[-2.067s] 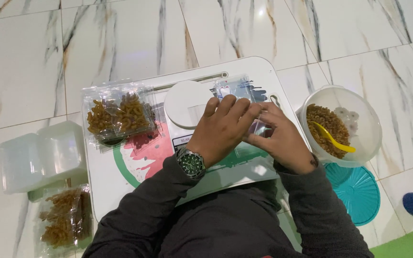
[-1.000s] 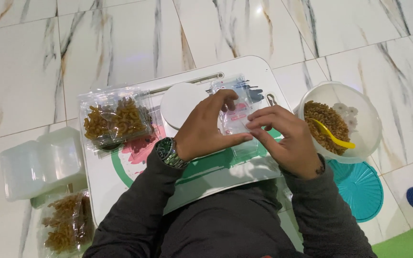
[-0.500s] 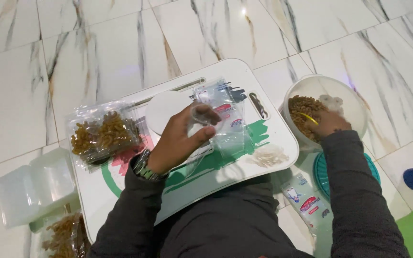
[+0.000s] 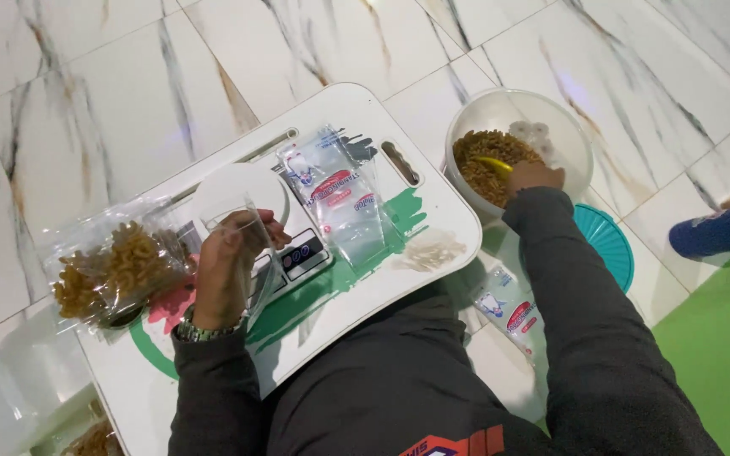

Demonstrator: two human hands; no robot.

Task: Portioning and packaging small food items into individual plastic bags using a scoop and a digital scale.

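My left hand (image 4: 228,263) holds an empty clear plastic bag (image 4: 257,253) upright over a small white kitchen scale (image 4: 242,192) on a white lap tray (image 4: 437,211). My right hand (image 4: 532,176) reaches into a clear bowl (image 4: 551,127) of brown spiral snacks (image 4: 479,165) and grips a yellow scoop (image 4: 493,163). A stack of empty printed bags (image 4: 340,198) lies flat on the tray beside the scale. A filled bag of snacks (image 4: 116,266) rests at the tray's left end.
A teal lid (image 4: 610,245) lies under the bowl's near side. Another printed bag (image 4: 509,308) sits on the floor by my right arm. Clear containers (image 4: 10,388) stand at the lower left. A blue sleeve or foot (image 4: 720,228) shows at the right edge, on a green mat (image 4: 720,355).
Both hands were on the bag stack; my right hand moved into the bowl and took the scoop. My left hand lifted one bag off and drew it left, over the scale.
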